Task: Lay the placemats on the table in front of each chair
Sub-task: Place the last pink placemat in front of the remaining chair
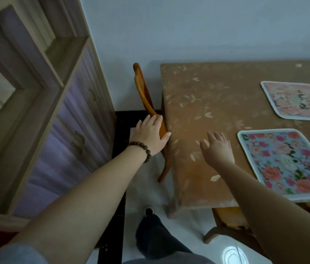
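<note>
Orange wood meets the left hand (151,135), whose straight fingers lie against the top rail of a chair (146,103) pushed in at the table's (198,168) end, thumb spread toward the table edge. A bead bracelet (142,150) circles that wrist. The right hand (217,149) hovers over the tan, leaf-printed tabletop, fingers spread and holding nothing. Two placemats already lie flat on it: a blue flowered placemat (285,164) near the front edge, just right of that hand, and a pink placemat (297,100) farther back. A second chair (228,220) sits tucked under the near side. A wooden cabinet (55,115) stands close on the left.
</note>
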### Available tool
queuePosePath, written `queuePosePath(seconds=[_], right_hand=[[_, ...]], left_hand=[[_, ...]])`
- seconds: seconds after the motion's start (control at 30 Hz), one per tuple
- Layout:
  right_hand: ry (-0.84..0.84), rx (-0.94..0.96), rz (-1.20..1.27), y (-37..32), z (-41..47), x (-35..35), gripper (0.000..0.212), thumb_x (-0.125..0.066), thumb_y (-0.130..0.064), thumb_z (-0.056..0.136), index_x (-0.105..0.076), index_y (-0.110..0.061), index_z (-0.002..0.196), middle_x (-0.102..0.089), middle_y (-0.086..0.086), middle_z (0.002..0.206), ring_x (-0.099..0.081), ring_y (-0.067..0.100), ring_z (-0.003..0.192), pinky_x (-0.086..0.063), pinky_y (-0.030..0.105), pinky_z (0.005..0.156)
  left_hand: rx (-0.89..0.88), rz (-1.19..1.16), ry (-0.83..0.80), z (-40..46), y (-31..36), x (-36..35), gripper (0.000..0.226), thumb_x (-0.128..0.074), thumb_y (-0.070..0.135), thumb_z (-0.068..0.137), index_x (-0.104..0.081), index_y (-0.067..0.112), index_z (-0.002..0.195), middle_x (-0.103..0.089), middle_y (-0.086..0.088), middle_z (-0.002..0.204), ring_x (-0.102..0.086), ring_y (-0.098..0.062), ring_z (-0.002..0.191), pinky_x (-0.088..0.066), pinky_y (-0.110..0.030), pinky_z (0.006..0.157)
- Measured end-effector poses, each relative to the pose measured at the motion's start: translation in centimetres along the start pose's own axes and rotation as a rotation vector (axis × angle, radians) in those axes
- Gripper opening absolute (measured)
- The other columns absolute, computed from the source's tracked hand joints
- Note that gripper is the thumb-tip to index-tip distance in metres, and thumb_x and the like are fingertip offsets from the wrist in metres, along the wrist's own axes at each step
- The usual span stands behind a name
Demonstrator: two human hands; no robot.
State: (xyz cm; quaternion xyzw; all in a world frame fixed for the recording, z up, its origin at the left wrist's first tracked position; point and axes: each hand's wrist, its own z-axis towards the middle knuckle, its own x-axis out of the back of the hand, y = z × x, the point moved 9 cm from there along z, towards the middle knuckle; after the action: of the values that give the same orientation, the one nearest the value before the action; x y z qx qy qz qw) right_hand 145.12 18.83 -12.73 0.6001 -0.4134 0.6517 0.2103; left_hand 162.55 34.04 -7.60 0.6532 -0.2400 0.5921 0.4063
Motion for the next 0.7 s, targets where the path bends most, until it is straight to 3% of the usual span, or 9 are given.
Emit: queuePosePath(seconds=[0.27,0.4,0.7], right_hand=[[0.061,-0.205,0.048,0.7,10.0,-1.5,0.058,-0.036,-0.045,0.096,-0.032,-0.014,0.144,-0.027,0.009,0.154,-0.013,0.025,0.144,-0.013,0.044,0.117],[0.099,-0.323,0.099,1.9,15.4,-1.2,0.056,-0.038,-0.042,0.096,-0.033,-0.013,0.144,-0.027,0.012,0.153,-0.013,0.027,0.144,-0.014,0.045,0.116],[0.177,-0.655,0.186,8.5,16.7,1.0,0.056,-0.037,-0.042,0.096,-0.033,-0.013,0.143,-0.026,0.012,0.153,-0.012,0.028,0.144,-0.014,0.045,0.116]], left_hand=[[-0.267,0.032,-0.032,14.8,2.8,-1.5,0.071,-0.032,0.059,0.091,-0.018,0.02,0.149,-0.02,-0.003,0.156,-0.011,-0.022,0.144,-0.009,-0.042,0.116],[-0.401,0.103,-0.143,23.2,5.1,-3.1,0.071,-0.03,0.059,0.092,-0.015,0.02,0.149,-0.017,-0.002,0.157,-0.009,-0.021,0.144,-0.008,-0.043,0.117],[-0.683,0.176,-0.257,31.9,12.0,-6.5,0.07,-0.029,0.059,0.091,-0.015,0.021,0.149,-0.016,-0.002,0.157,-0.007,-0.019,0.144,-0.007,-0.042,0.116]])
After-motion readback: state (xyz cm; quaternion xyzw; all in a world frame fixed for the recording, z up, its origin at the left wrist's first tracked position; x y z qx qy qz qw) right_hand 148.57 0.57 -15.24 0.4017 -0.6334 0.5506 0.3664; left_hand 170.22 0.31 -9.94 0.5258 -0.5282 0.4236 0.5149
